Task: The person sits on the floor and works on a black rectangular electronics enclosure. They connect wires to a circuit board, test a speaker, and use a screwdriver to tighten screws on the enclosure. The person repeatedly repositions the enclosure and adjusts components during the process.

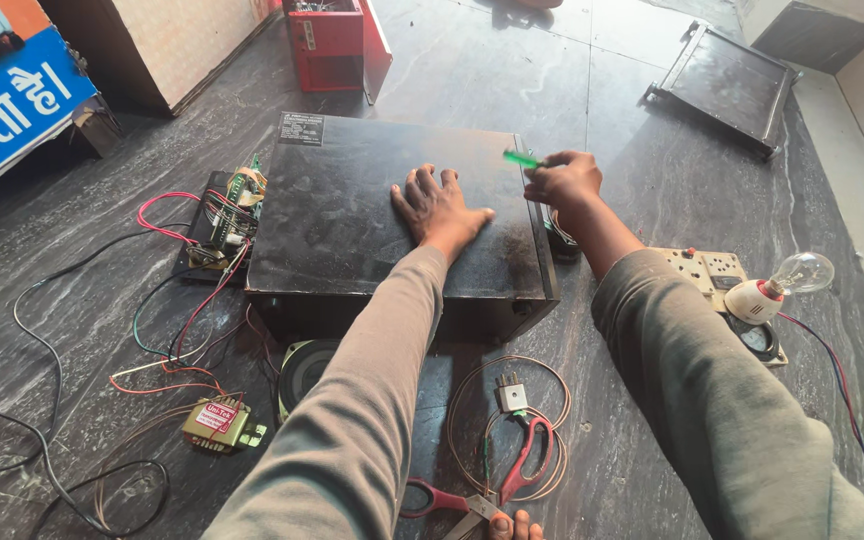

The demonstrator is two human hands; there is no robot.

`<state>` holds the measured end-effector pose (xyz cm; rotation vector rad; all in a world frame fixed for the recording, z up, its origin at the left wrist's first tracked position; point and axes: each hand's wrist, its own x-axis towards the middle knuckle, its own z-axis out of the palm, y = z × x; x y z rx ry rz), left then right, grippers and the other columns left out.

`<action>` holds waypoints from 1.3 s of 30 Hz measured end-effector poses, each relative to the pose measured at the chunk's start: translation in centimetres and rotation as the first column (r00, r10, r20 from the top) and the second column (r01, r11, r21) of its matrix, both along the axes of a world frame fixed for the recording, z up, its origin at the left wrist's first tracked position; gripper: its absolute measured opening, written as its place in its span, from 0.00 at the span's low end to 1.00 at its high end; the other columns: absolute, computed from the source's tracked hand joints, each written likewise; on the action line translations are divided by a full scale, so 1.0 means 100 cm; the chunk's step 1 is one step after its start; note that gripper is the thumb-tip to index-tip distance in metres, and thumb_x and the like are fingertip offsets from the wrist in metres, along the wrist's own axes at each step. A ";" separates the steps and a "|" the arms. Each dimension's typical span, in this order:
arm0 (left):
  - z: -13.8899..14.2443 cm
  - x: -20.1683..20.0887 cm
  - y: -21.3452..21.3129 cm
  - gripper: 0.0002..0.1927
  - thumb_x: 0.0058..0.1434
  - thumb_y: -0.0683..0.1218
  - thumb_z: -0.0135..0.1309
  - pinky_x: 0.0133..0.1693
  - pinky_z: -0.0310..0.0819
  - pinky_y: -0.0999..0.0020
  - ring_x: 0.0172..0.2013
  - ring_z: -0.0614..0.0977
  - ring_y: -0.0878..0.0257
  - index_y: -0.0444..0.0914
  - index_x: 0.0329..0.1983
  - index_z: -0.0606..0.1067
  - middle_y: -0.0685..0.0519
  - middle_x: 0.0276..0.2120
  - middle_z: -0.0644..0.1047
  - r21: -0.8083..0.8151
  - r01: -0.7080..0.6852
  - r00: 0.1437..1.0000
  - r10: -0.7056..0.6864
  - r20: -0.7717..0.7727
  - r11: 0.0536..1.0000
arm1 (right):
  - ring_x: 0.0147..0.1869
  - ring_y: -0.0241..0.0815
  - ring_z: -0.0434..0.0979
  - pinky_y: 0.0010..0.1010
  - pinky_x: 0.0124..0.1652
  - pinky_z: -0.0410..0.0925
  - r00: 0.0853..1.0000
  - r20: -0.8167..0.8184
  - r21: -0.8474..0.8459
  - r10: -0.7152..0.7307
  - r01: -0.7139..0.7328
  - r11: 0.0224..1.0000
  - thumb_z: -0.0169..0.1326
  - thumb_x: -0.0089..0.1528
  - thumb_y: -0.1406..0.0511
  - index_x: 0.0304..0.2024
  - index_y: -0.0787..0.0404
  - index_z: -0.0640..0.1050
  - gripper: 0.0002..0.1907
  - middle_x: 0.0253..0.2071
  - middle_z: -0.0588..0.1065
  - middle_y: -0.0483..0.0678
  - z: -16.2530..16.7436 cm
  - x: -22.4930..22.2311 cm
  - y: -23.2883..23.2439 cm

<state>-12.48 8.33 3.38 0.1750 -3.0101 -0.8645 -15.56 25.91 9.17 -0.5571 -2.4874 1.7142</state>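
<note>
Black cabinet box (392,215) sits on floor (642,160), case shut. Our left hand (439,207) flat on top, fingers spread. Right hand (562,180) at right edge, fingers pinching green screwdriver (522,158). Circuit board (237,205) with wires hangs out left side. Looks like plenty left to do.

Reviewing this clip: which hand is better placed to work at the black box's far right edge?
Right hand: it grips the green-handled tool at that edge, while the left hand lies flat on the black box.
</note>
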 end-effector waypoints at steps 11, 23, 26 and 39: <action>-0.005 0.019 -0.003 0.30 0.70 0.63 0.36 0.63 0.34 0.30 0.69 0.50 0.43 0.38 0.64 0.65 0.37 0.66 0.57 -0.171 0.096 0.956 -0.139 -0.257 0.981 | 0.29 0.41 0.75 0.31 0.27 0.70 0.998 -0.037 -0.072 0.048 -0.050 0.996 0.49 0.70 0.51 0.43 0.68 0.78 0.25 0.30 0.77 0.51 0.003 0.003 0.010; -0.008 -0.006 0.003 0.14 0.72 0.50 0.46 0.59 0.64 0.49 0.51 0.79 0.54 0.39 0.45 0.79 0.49 0.44 0.80 -0.284 0.239 0.781 -0.357 -0.512 0.929 | 0.32 0.43 0.83 0.32 0.33 0.79 0.940 -0.230 -0.117 0.251 -0.283 0.952 0.63 0.60 0.64 0.42 0.72 0.79 0.15 0.33 0.80 0.56 -0.026 -0.010 0.012; -0.007 -0.010 0.000 0.13 0.71 0.49 0.47 0.52 0.70 0.55 0.45 0.82 0.55 0.39 0.41 0.80 0.49 0.39 0.82 -0.186 0.273 0.745 -0.330 -0.580 0.944 | 0.28 0.44 0.82 0.32 0.30 0.77 0.984 -0.153 -0.154 0.089 -0.113 0.982 0.53 0.66 0.57 0.40 0.69 0.80 0.19 0.29 0.80 0.55 -0.026 -0.016 0.015; 0.001 -0.001 -0.003 0.16 0.72 0.50 0.47 0.50 0.73 0.56 0.42 0.83 0.56 0.38 0.39 0.81 0.48 0.37 0.82 -0.252 0.282 0.736 -0.377 -0.561 0.926 | 0.20 0.37 0.70 0.33 0.23 0.64 0.991 -0.121 0.236 0.048 -0.019 0.972 0.48 0.61 0.64 0.27 0.67 0.82 0.16 0.20 0.74 0.49 0.002 -0.014 0.000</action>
